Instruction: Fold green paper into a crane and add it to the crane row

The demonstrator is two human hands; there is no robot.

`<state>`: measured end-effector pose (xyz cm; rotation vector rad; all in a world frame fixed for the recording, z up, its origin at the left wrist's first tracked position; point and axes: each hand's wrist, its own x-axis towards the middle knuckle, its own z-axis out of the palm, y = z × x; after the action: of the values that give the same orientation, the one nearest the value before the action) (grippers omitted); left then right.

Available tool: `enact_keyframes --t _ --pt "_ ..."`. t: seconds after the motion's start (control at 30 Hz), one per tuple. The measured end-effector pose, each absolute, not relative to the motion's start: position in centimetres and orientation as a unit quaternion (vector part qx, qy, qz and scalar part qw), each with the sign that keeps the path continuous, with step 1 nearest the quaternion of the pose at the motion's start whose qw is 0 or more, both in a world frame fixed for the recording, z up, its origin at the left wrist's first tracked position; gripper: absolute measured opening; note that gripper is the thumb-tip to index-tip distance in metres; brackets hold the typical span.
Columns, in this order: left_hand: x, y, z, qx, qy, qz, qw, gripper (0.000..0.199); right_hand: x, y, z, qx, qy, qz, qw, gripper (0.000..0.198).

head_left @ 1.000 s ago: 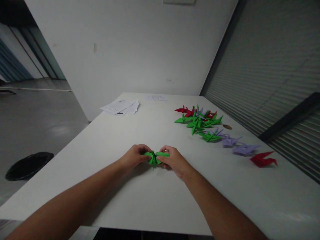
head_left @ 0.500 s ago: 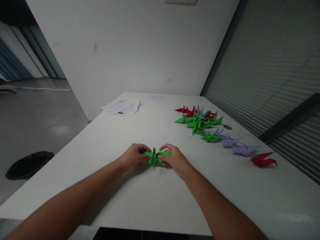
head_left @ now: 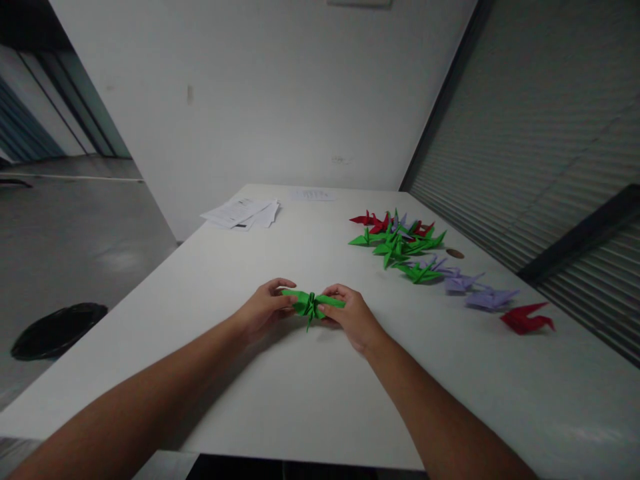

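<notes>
A green paper crane (head_left: 310, 305) is held just above the white table in front of me, its wings spread to either side. My right hand (head_left: 351, 313) pinches the right wing, thumb in front and fingers behind. At the left wing is my left hand (head_left: 265, 308), its thumb against the lower edge and its index finger lifted above the paper. Part of the left hand's grip is hidden behind the wing.
Several green, red and purple paper cranes (head_left: 395, 248) lie in a cluster at the back right. A red crane (head_left: 526, 320) ends their row. Printed sheets (head_left: 240, 212) lie at the back left. A black-lined bin (head_left: 57, 330) stands on the floor left of the table (head_left: 165, 293).
The crane has tilted, and its middle now looks more bunched. My left index finger has lifted and the left hand has shifted slightly up and outward. The right hand keeps its pinch.
</notes>
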<state>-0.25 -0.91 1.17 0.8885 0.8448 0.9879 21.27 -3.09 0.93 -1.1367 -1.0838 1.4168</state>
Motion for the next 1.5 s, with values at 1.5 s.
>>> enact_keyframes --t 1.5 --pt "-0.4 0.2 0.5 0.406 0.509 0.422 0.631 0.029 22.0 -1.8 -0.1 -0.563 -0.429 0.539 0.456 0.029"
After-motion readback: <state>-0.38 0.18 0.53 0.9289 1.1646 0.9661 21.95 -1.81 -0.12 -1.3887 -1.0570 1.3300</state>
